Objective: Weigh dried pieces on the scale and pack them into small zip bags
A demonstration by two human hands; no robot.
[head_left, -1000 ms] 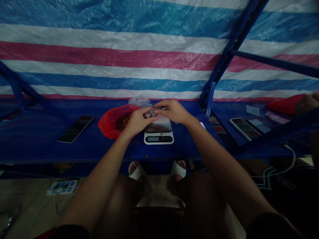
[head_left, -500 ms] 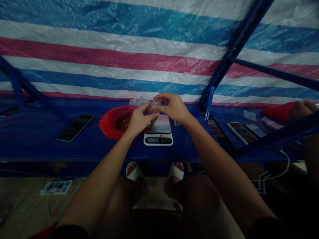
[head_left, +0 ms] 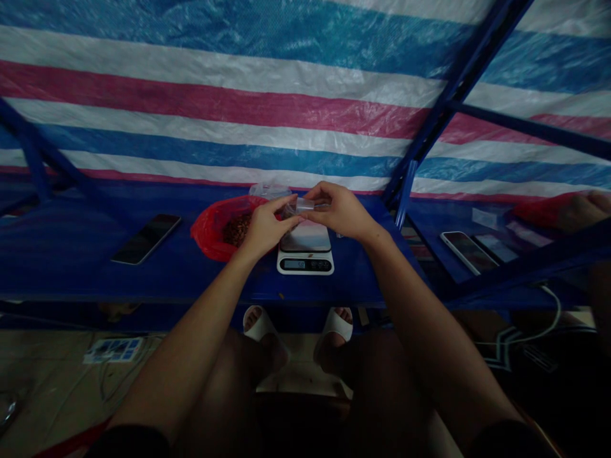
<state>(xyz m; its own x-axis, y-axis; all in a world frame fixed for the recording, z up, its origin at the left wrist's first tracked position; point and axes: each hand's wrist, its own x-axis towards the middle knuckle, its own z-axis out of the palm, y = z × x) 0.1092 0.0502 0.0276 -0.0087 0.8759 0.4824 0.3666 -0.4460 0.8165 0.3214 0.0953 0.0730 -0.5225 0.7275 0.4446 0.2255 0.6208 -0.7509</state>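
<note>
My left hand (head_left: 270, 226) and my right hand (head_left: 338, 208) pinch a small clear plastic bag (head_left: 304, 205) between them. They hold it just above the digital scale (head_left: 305, 264), which is white with a silver plate and a lit display. A small brown fragment lies on the scale's front edge. Left of the scale, partly behind my left hand, sits an open red plastic bag (head_left: 206, 230) with many small brown pieces (head_left: 235, 230) inside. What the clear bag contains is mostly hidden by my fingers.
A dark phone (head_left: 147, 238) lies on the blue table (head_left: 62, 261) at the left. Behind the red bag is clear plastic (head_left: 270, 190). Blue metal posts (head_left: 405, 184) rise at the right. Beyond them are a white-edged phone (head_left: 468, 252) and another person's hand (head_left: 585, 210) by red plastic.
The clear bag has been straightened out sideways between my fingers. My right hand has shifted slightly right, and the whole view has tilted a little.
</note>
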